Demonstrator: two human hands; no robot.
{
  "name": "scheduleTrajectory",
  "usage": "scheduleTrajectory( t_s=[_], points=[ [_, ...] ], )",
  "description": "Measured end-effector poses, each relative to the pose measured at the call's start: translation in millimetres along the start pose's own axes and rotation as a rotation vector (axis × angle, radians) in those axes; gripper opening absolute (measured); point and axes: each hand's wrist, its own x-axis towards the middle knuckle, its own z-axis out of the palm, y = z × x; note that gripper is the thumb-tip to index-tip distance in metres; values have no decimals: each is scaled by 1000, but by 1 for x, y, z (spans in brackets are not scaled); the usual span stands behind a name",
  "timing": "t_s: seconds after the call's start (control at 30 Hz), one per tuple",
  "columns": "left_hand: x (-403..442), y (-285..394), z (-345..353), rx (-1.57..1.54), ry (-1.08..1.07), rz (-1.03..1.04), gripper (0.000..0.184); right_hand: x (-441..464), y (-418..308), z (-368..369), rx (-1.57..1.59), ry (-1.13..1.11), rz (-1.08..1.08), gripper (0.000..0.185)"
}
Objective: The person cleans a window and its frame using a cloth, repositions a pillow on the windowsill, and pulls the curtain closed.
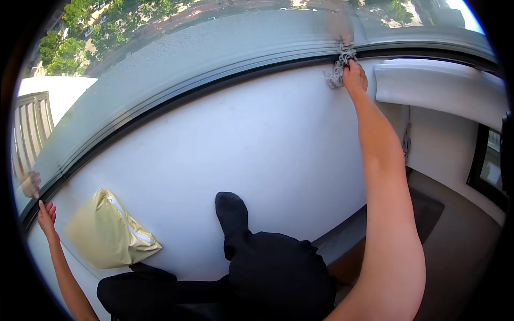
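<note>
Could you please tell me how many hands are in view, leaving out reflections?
2: the left hand at the black window frame, lower left; the right hand holding the grey cloth, upper right.

On my feed I'm seeing a grey cloth [335, 78], a pale yellow bag [104, 230], a white ledge [278, 144] and black sock [232, 211].

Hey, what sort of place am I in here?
Probably a room above street level, perhaps in a home, at a broad window seat: there's a long window, trees that seem to be seen from above, and a deep white ledge under you.
</note>
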Motion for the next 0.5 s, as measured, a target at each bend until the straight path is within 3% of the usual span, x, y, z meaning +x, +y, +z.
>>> scheduleTrajectory(
  t_s=[0.07,0.17,0.23,0.27,0.33,0.43,0.5],
  points=[
    [4,3,-5,60,-26,51,69,3,5,-2,31,-14,91,21],
    [5,11,0,52,-43,-38,66,21,-6,9,175,58,122,31],
    [-7,15,4,-22,-58,-21,66,13,-17,4,607,-124,579,35],
    [-14,20,5,-33,-68,-9,65,10,-18,5,614,-123,569,35],
    [-14,23,4,-51,-37,-10,64,13,-16,5,969,32,719,33],
    [-3,22,20,-75,-33,-16,63,26,6,-11,1044,108,620,32],
    [21,5,14,-84,-59,-78,63,28,-5,-29,1126,157,680,32]
  ],
)
